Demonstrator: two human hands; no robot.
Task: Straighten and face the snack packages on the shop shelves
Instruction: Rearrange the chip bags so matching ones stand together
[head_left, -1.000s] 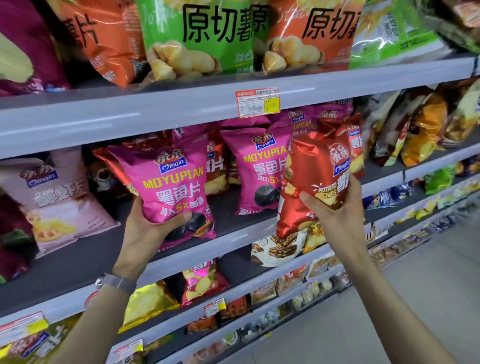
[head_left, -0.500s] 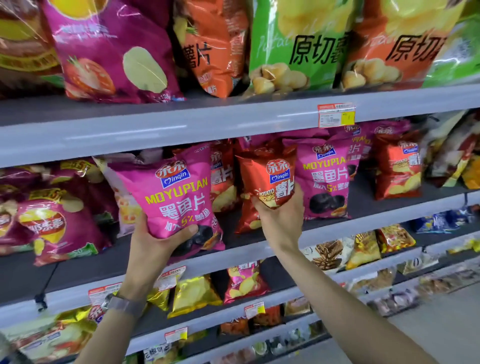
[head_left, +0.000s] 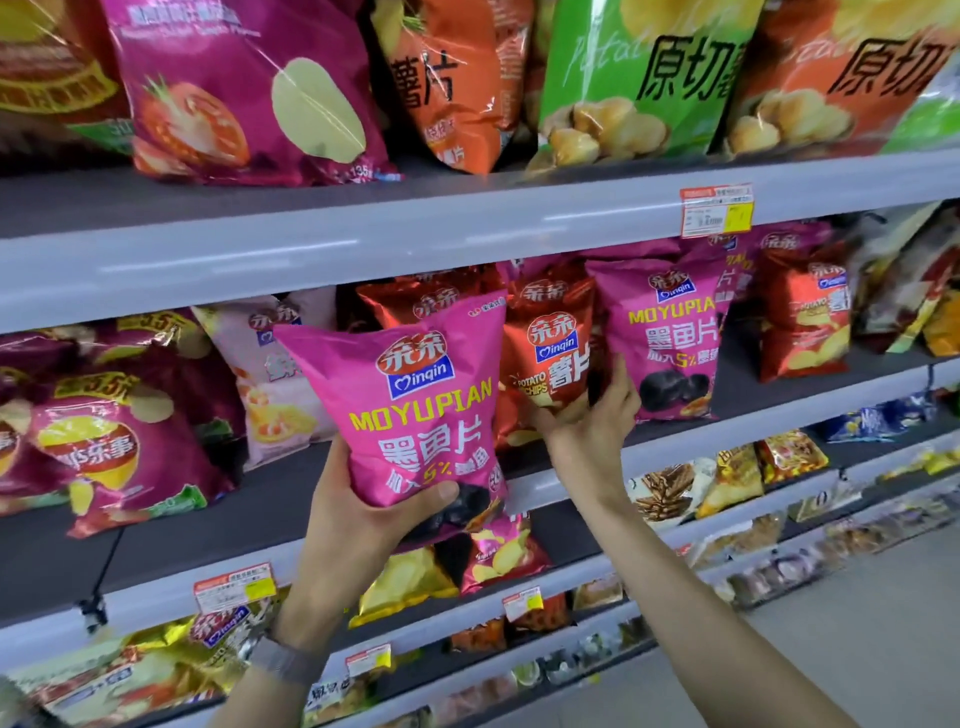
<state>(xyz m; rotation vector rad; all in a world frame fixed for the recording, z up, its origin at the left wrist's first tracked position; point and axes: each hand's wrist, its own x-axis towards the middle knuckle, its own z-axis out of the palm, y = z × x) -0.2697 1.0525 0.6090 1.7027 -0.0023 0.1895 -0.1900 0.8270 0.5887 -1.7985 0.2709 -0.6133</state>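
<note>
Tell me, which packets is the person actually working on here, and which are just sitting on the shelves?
Being worked on:
pink Moyupian bag, gripped by the left hand
red potato chips bag, held low by the right hand

Just sitting there:
green bag and purple tomato bag on the top shelf
second pink bag
price label

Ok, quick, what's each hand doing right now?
Left hand: grips the pink Moyupian bag by its bottom.
Right hand: grips the red potato chips bag at its base.

Left hand (head_left: 358, 525) grips pink bag (head_left: 415, 415); right hand (head_left: 592, 426) holds red bag (head_left: 550, 358)
</note>
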